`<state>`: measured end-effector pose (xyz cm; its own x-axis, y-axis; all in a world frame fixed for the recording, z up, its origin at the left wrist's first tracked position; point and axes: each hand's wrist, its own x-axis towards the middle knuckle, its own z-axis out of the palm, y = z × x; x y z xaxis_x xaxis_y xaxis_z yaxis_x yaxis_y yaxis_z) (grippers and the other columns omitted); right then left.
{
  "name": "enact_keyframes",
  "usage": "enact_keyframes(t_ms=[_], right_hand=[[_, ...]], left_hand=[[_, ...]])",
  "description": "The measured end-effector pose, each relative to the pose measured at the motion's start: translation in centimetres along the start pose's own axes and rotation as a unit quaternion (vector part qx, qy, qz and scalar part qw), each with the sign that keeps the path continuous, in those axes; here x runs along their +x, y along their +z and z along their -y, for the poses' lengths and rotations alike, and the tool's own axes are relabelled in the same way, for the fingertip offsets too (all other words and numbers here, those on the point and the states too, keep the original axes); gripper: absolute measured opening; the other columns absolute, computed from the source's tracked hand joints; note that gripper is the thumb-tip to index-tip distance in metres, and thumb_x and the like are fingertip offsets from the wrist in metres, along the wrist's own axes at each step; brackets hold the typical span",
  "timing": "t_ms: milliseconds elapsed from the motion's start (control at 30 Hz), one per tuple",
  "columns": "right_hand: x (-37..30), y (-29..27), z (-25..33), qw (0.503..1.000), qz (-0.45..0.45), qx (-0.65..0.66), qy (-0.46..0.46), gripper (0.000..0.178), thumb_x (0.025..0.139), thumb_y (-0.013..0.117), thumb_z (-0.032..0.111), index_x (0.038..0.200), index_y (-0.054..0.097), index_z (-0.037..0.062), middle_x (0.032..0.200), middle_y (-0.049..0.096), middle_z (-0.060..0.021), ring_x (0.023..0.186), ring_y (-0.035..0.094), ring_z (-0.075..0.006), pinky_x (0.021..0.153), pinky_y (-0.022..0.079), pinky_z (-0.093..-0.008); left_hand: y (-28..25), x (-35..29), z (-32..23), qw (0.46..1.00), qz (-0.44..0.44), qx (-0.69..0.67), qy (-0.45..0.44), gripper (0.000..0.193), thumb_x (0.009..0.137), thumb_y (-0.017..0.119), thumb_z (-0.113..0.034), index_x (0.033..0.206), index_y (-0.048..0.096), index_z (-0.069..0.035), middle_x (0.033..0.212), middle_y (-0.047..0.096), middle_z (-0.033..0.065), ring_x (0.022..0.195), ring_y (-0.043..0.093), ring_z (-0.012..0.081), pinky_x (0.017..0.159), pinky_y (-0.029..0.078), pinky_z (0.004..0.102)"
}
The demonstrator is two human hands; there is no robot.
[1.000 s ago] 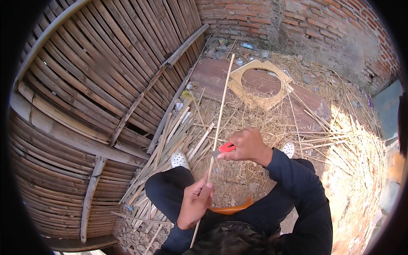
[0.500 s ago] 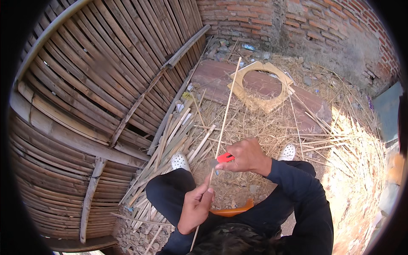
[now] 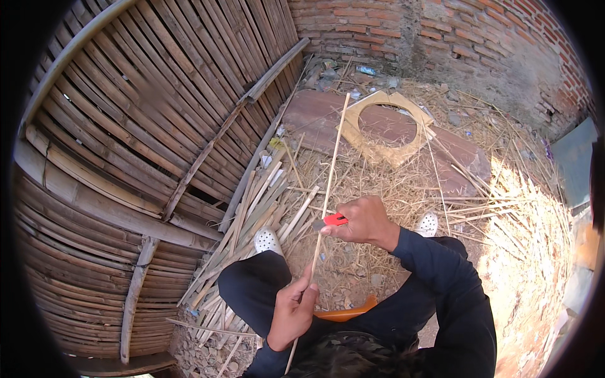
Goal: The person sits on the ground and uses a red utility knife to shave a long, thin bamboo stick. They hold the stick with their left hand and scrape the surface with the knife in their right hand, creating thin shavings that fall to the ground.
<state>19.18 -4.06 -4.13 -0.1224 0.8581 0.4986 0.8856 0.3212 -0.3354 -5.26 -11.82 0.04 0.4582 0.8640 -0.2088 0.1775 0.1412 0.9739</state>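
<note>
A long, thin bamboo strip (image 3: 332,165) runs from my lap up and away, slanting slightly right. My left hand (image 3: 293,312) is closed round its lower part, thumb and forefinger along the strip. In my right hand (image 3: 363,220) is a red utility knife (image 3: 334,219), gripped in a fist. The knife's short grey blade lies against the strip, some way beyond my left hand. My right thumb is beside the strip just below the blade; whether it presses on it I cannot tell.
Cut bamboo slats (image 3: 242,236) lie heaped on the left by a bamboo-slat wall (image 3: 145,113). Ahead, a yellowish board with a round hole (image 3: 397,154) lies over a reddish slab (image 3: 309,120). Shavings (image 3: 384,183) litter the ground. A brick wall (image 3: 372,28) closes the far side. An orange seat (image 3: 346,313) shows beneath me.
My right hand with the knife has moved slightly farther along the strip, away from my left hand. The strip's far tip has shifted a little left and nearer.
</note>
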Motion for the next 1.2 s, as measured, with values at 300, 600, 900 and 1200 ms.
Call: enact_keyframes(t_ms=[300,600,900,1200], right_hand=[[3.4,-2.4,-10.6,0.97,-0.063,-0.088,0.218,0.077,0.084,0.043,0.072,0.061,0.065,0.0026,0.053,0.057,-0.0178,0.052,0.059,-0.0351,0.05,0.045,-0.0452],[1.4,-6.5,-16.4,0.926,-0.077,-0.151,0.339,0.078,0.085,0.039,0.074,0.065,0.066,0.0038,0.056,0.058,-0.0181,0.056,0.061,-0.0355,0.052,0.045,-0.046],[-1.7,-4.2,1.4,0.998,0.062,0.011,0.02,0.067,0.077,0.054,0.073,0.06,0.065,0.0093,0.046,0.054,-0.0101,0.043,0.057,-0.029,0.042,0.043,-0.0394],[-1.3,-3.4,1.5,0.995,0.087,-0.041,0.032,0.072,0.077,0.047,0.079,0.065,0.07,0.0115,0.047,0.056,-0.0083,0.043,0.059,-0.0262,0.041,0.044,-0.0361]], left_hand=[[1.2,-3.4,-0.2,0.997,0.069,0.005,-0.033,0.043,0.098,0.05,-0.008,0.14,0.043,-0.002,0.072,0.049,-0.0039,0.06,0.041,0.0018,0.054,0.035,0.0173],[0.3,-3.8,1.1,0.977,0.111,-0.114,-0.143,0.041,0.1,0.047,-0.01,0.14,0.044,-0.002,0.07,0.047,-0.0007,0.053,0.037,0.0035,0.047,0.032,0.0188],[-0.4,0.5,-1.4,0.943,0.099,-0.281,-0.149,0.038,0.101,0.042,-0.012,0.137,0.044,-0.001,0.069,0.048,0.0009,0.045,0.034,0.0042,0.045,0.034,0.0184],[0.7,0.7,-1.8,0.979,0.044,-0.163,-0.116,0.038,0.099,0.047,-0.011,0.135,0.048,-0.001,0.067,0.049,0.0003,0.043,0.034,0.0035,0.043,0.031,0.0186]])
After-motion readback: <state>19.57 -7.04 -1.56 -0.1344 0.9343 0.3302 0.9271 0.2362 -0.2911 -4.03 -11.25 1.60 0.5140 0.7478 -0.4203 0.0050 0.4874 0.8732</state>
